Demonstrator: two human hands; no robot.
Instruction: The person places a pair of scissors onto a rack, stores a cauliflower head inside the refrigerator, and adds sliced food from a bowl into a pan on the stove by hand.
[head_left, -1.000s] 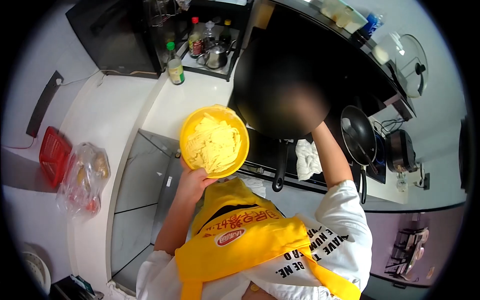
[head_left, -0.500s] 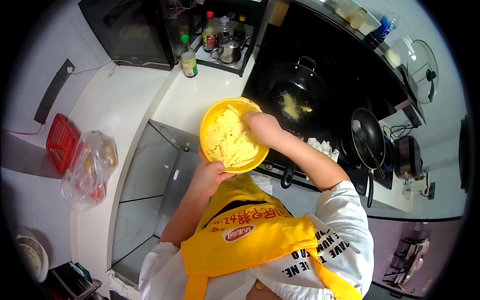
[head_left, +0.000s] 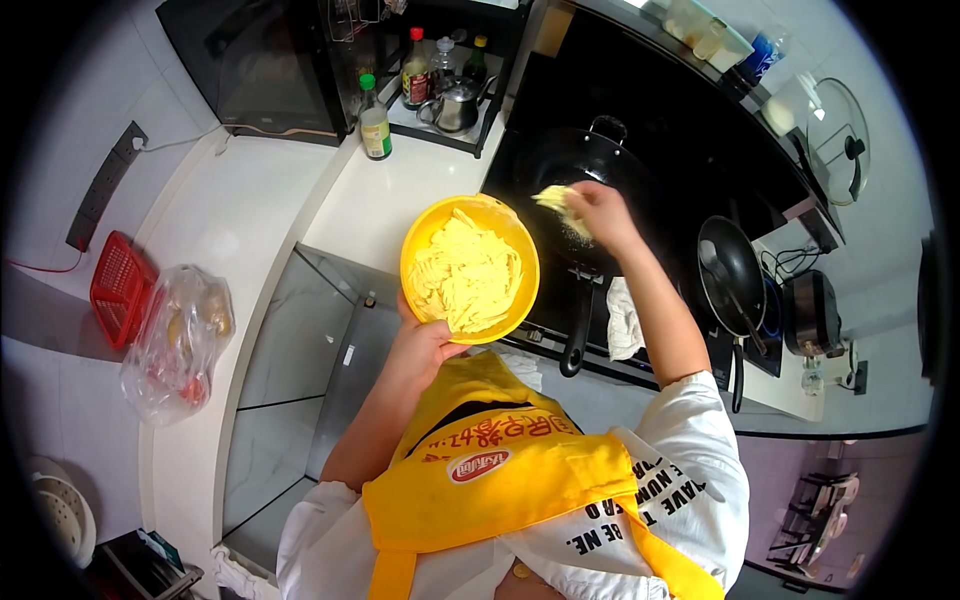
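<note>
Left hand point(head_left: 425, 348) gripping yellow bowl point(head_left: 490, 207) of pale strips point(head_left: 465, 275), frame centre | right hand point(head_left: 602, 215) pinching small clump point(head_left: 551, 197) over wok point(head_left: 600, 160), upper centre | best: release low, scatter loosely, wrist clear of rim, bowl level.

There are two hands, left hand point(head_left: 418, 348) and right hand point(head_left: 602, 214); one yellow bowl point(head_left: 526, 290); one bunch of pale strips point(head_left: 553, 197); two pans on the stove point(head_left: 548, 298), one wok point(head_left: 555, 160) and one frying pan point(head_left: 718, 296) by its right edge; three bottles point(head_left: 414, 82) on the rack point(head_left: 440, 142), one kettle point(head_left: 457, 110) at its front edge; one red basket point(head_left: 120, 290)
</note>
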